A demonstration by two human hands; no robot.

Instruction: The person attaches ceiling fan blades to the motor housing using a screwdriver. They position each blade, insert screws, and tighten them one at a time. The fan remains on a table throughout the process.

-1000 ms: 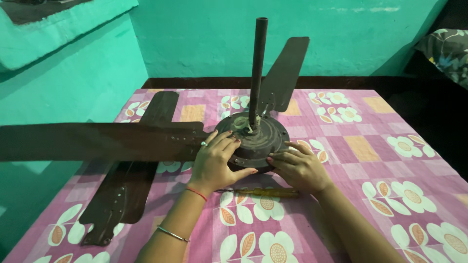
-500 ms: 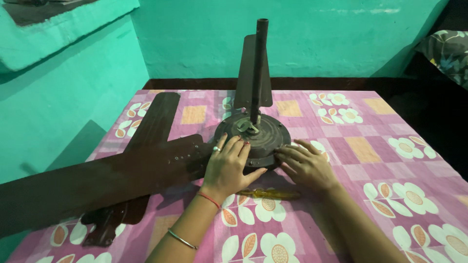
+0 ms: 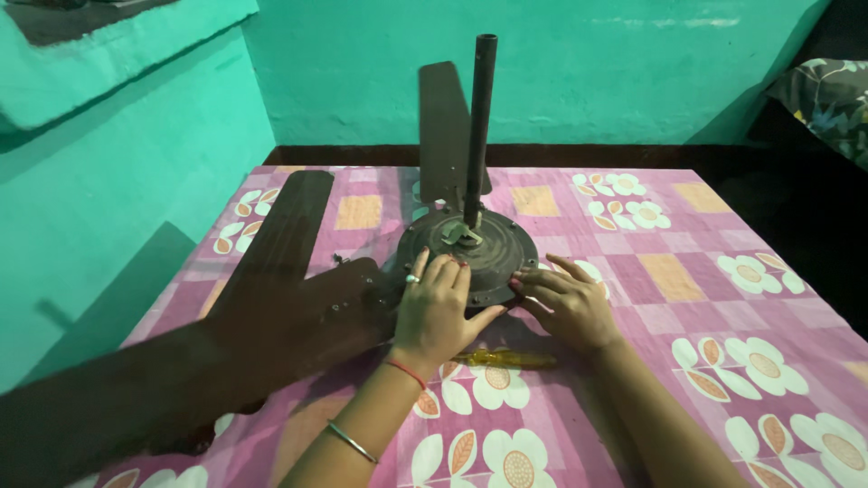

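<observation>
While the ceiling fan motor housing [image 3: 470,248] is pressed flat under the left hand [image 3: 438,307], palm down with fingers spread, nothing's actually gripped, and the right hand [image 3: 565,303] is just rested open at its rim. Fingers could easily get clipped by the big blade [image 3: 163,380] swung out left, tbh. Underneath, a pink floral cloth [image 3: 723,298] is spread, a yellow screwdriver [image 3: 502,359] is lying below both hands, and teal walls [image 3: 579,54] are seen behind.

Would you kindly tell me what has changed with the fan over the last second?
The fan has turned under both hands: the far blade swung from right of the rod to just left of it, and the near blade swept towards the camera. The left hand and right hand stayed on the hub; the screwdriver has not moved.
</observation>
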